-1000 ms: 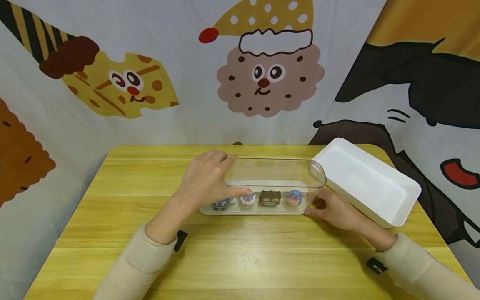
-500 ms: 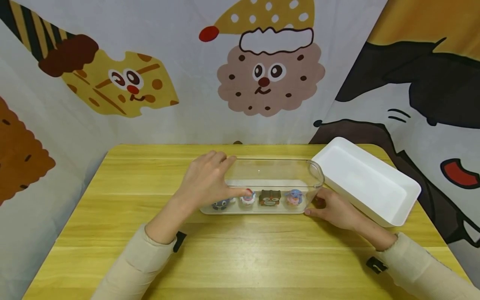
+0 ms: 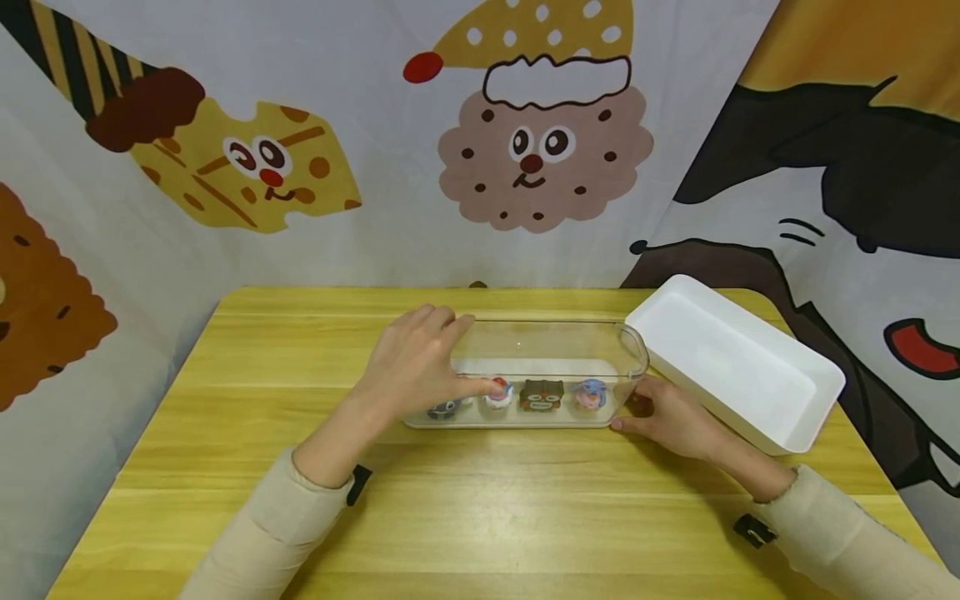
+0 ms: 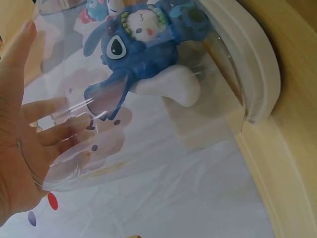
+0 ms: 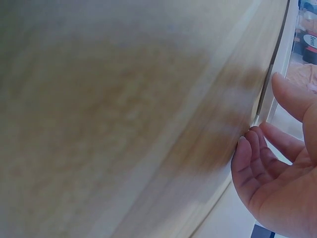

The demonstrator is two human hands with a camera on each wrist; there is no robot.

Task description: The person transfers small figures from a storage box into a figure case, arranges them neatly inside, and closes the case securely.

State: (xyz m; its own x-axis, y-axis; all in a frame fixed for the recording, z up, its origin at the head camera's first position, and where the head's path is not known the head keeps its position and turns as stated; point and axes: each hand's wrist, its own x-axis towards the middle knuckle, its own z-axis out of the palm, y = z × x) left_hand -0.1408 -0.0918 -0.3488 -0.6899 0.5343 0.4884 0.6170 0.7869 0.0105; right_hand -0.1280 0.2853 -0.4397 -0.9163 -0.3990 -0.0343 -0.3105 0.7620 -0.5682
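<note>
A clear plastic cover stands over a white base on the table. My left hand grips the cover's left end from above, thumb in front and fingers behind. Several small figurines line up inside: a dark blue one partly hidden by the left hand, a red-and-white one, a brown one and a blue-and-pink one. In the left wrist view the blue figurine shows large through the plastic. At the base's right end my right hand holds the corner between thumb and curled fingers.
A white rectangular bin sits angled at the table's back right, just behind the right hand. The wooden table ends at a cartoon-printed cloth along the back and sides.
The cover's right end has shifted slightly left and its back edge sits a touch lower. Both hands keep the same places. The head view has swung slightly.
</note>
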